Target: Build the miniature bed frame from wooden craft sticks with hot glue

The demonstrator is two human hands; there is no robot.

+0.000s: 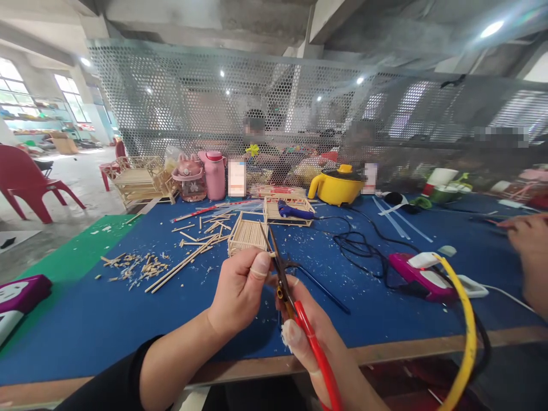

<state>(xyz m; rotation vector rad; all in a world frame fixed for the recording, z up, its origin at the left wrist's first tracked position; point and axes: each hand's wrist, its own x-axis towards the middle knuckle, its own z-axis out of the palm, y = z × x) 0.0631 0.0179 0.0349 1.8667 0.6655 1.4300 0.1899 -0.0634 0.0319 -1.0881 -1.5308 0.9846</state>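
My left hand (237, 294) is closed in a pinch on a thin wooden stick (273, 254), whose pale end shows at the thumb tip. Scissors (281, 279) with red handles are held in my right hand (314, 331); their blades are parted and point away from me, beside the stick end. Whether the blades touch it I cannot tell. White tape wraps my thumbs. Just beyond my hands is a small stick-built tray (247, 233). A blue glue gun (295, 211) lies on a second stick frame (271, 216) behind it.
Loose sticks (188, 260) and cut bits (141, 265) lie to the left. A dark-blue rod (323, 289) and a cable (355, 245) lie right, near a purple power strip (422, 277). Another person's hand (531, 251) is at far right. A yellow pot (338, 187) stands behind.
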